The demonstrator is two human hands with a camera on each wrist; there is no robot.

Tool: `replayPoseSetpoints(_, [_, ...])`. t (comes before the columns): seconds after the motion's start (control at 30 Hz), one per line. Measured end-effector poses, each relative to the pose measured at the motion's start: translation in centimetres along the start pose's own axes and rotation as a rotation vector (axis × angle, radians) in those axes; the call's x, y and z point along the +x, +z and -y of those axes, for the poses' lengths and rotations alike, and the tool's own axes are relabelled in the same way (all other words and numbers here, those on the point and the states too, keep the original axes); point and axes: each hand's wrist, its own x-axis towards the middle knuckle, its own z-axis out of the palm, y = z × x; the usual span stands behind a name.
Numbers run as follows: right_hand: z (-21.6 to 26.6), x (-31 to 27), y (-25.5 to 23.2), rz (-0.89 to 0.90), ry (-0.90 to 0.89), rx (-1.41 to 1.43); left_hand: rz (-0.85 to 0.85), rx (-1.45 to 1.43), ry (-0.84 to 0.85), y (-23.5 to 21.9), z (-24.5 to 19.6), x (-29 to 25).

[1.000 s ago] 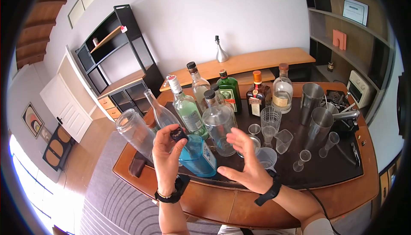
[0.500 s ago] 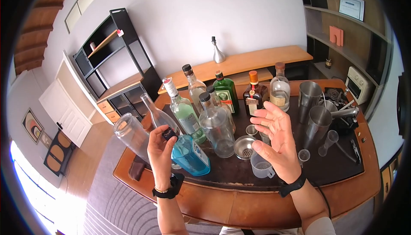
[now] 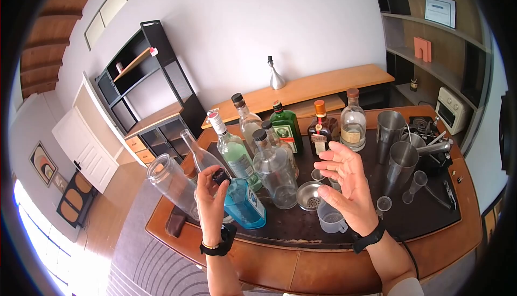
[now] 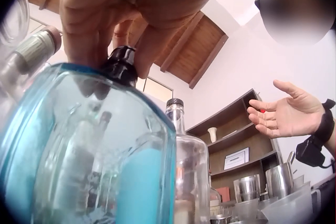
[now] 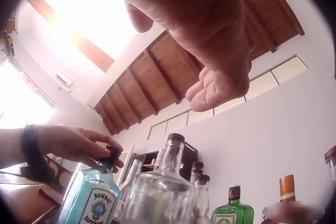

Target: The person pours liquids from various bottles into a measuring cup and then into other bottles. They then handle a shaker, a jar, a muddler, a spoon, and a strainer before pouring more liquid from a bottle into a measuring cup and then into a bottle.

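Note:
My left hand [image 3: 211, 202] pinches the black cap [image 3: 220, 176] on the neck of a blue glass gin bottle [image 3: 245, 205]. The cap [image 4: 122, 65] sits between thumb and fingers in the left wrist view. On the bottle's front, a Bombay Sapphire label [image 5: 98, 208] shows in the right wrist view. My right hand [image 3: 349, 188] is raised with its fingers spread and nothing in it. Below it are a clear plastic measuring cup [image 3: 329, 219] and a metal strainer [image 3: 308, 195]. A large clear bottle [image 3: 276, 180] stands just right of the blue one.
More bottles stand behind, among them a green bottle [image 3: 285, 126] and an orange-capped bottle [image 3: 320, 129]. Metal shaker tins [image 3: 403, 158] and small jiggers [image 3: 383, 204] are on the right. A tall clear jar [image 3: 169, 183] stands far left, beside a brown leather item [image 3: 174, 224].
My right hand has moved up and right, away from the blue bottle to over the measuring cup. The left hand keeps its pinch on the cap.

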Motion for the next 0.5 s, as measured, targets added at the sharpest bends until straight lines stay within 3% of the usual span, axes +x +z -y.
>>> replayPoseSetpoints(0.03, [0.0, 0.0, 0.0, -0.003, 0.0, -0.004, 0.0, 0.04, 0.003, 0.2, -0.4, 0.0])
replayPoseSetpoints(0.13, [0.2, 0.1, -0.2, -0.022, 0.002, -0.021, -0.232, 0.388, 0.292, 1.2, -2.0, -0.2])
replayPoseSetpoints(0.27, [0.2, 0.3, -0.4, -0.049, 0.007, -0.034, -0.375, 0.11, 0.388, 2.1, -6.0, -0.3])
replayPoseSetpoints(0.37, [0.5, 0.3, -0.4, -0.06, 0.01, -0.035, -0.367, -0.037, 0.325, 2.7, -8.7, -1.4])
replayPoseSetpoints(0.4, [0.7, 0.3, -0.4, -0.064, 0.01, -0.034, -0.409, -0.039, 0.396, 3.4, -9.3, -1.3])
replayPoseSetpoints(0.5, [1.0, 0.4, -0.5, -0.069, 0.02, -0.037, -0.397, -0.145, 0.395, 3.6, -10.4, -2.1])
